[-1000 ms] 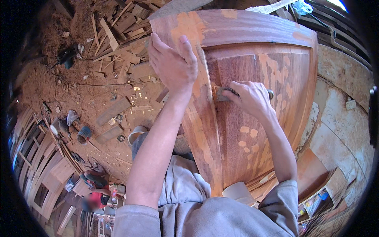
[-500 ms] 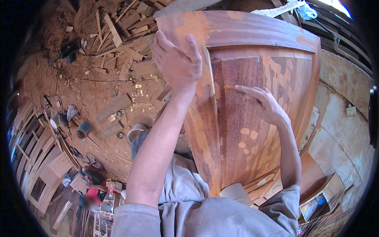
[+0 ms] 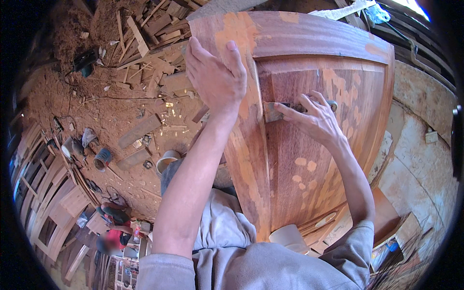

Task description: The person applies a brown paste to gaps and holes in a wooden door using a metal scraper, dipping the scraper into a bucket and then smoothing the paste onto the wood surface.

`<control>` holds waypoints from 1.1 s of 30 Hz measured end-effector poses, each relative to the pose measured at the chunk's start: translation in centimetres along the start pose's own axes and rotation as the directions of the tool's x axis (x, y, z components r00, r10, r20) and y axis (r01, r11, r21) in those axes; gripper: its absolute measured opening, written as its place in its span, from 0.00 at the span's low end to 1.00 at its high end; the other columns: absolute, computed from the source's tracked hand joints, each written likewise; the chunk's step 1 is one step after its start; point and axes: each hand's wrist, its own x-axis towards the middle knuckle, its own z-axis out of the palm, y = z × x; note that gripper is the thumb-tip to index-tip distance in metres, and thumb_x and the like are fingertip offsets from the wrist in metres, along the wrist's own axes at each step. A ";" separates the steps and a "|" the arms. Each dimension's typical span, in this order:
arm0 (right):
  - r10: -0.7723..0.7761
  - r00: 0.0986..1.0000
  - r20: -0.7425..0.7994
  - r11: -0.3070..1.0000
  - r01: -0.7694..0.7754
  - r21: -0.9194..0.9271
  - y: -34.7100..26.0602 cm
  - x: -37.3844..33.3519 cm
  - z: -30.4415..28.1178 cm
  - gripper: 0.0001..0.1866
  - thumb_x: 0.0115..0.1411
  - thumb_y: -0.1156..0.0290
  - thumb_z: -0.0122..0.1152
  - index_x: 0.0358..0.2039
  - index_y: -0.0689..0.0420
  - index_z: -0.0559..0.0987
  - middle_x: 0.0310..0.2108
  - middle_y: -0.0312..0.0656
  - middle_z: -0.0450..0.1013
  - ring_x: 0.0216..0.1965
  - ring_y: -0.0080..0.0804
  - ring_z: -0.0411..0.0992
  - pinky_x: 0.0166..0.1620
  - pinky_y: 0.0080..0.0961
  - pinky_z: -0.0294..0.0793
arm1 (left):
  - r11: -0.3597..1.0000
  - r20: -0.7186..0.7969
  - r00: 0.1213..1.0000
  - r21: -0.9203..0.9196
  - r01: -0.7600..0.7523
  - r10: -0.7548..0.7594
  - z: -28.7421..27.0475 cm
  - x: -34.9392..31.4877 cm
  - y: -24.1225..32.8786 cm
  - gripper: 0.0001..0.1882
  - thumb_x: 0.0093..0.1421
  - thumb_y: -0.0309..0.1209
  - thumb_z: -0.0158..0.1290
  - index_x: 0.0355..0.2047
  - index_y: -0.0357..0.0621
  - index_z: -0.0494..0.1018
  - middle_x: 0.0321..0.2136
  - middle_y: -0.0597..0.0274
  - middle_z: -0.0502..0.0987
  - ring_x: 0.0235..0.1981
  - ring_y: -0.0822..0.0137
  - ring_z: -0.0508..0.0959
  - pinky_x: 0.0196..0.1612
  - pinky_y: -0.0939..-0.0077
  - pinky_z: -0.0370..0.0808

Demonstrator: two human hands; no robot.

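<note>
We find left hand [image 3: 217, 79] spread, thumb apart, at edge of wooden panel [image 3: 293, 145] directly ahead, seemingly steadying it; right hand [image 3: 314, 118] pinches scraper [image 3: 274, 114] beside frame [image 3: 249, 179], forefinger extended, presumably for control.

woodworking shop, offcuts [image 3: 138, 37] heaped up, dusty brown floor [image 3: 55, 104], boards [image 3: 75, 202] stacked at left, patched wooden panel [image 3: 290, 140] up front

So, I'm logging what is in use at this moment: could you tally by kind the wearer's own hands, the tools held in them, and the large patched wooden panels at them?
Hands: 2 (left hand, right hand)
Held tools: 1 (scraper)
Patched panels: 1 (wooden panel)
Total: 4
</note>
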 end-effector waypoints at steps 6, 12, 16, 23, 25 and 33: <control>0.037 0.994 0.099 0.998 -0.043 0.054 0.1 -0.1 -0.1 0.34 0.54 0.68 0.68 0.60 0.22 0.71 0.38 0.41 0.71 0.38 0.41 0.76 0.59 0.47 0.67 | 1.000 0.017 1.000 -0.002 0.022 -0.022 -0.1 -0.2 0.5 0.42 0.67 0.55 0.41 0.60 0.19 0.56 0.56 0.27 0.63 0.60 0.37 0.65 0.63 0.49 0.60; 0.033 0.995 0.095 0.994 -0.022 -0.111 -0.8 -0.3 -1.7 0.34 0.55 0.71 0.65 0.62 0.27 0.70 0.39 0.41 0.70 0.36 0.39 0.76 0.57 0.44 0.68 | 0.999 0.026 0.999 0.032 0.022 -0.023 -0.3 0.1 0.4 0.42 0.67 0.54 0.41 0.60 0.20 0.56 0.56 0.27 0.63 0.59 0.36 0.65 0.62 0.48 0.61; 0.063 0.981 0.185 0.986 -0.032 -0.164 -2.0 -0.1 -4.8 0.31 0.58 0.71 0.63 0.61 0.30 0.71 0.37 0.41 0.70 0.35 0.37 0.76 0.55 0.44 0.69 | 1.000 -0.006 1.000 0.005 0.005 -0.005 -0.3 0.1 0.4 0.41 0.67 0.54 0.42 0.60 0.20 0.56 0.57 0.28 0.63 0.60 0.37 0.65 0.62 0.48 0.60; 0.313 0.887 0.340 0.760 -0.448 0.471 -1.8 1.1 -5.8 0.14 0.66 0.67 0.55 0.50 0.56 0.77 0.35 0.51 0.77 0.38 0.49 0.77 0.43 0.42 0.74 | 0.999 0.038 0.999 0.000 0.039 -0.039 -0.7 -0.1 0.7 0.42 0.66 0.54 0.43 0.61 0.20 0.55 0.58 0.28 0.62 0.61 0.39 0.64 0.64 0.50 0.59; 0.343 0.834 0.432 0.688 -0.536 0.489 -1.2 1.5 -5.7 0.13 0.67 0.68 0.52 0.47 0.59 0.77 0.34 0.53 0.78 0.38 0.52 0.77 0.41 0.44 0.74 | 0.999 0.042 0.998 0.004 0.040 -0.040 -0.6 -0.1 0.6 0.42 0.66 0.54 0.43 0.61 0.20 0.55 0.58 0.28 0.62 0.61 0.39 0.63 0.64 0.50 0.58; 0.322 0.835 0.445 0.880 -0.438 0.185 -0.6 1.5 -3.7 0.15 0.69 0.61 0.50 0.32 0.59 0.75 0.23 0.51 0.74 0.27 0.52 0.75 0.33 0.45 0.72 | 0.999 0.051 0.998 -0.009 0.038 -0.038 -0.6 -0.1 0.5 0.43 0.66 0.54 0.43 0.61 0.20 0.54 0.58 0.28 0.61 0.62 0.39 0.63 0.64 0.50 0.58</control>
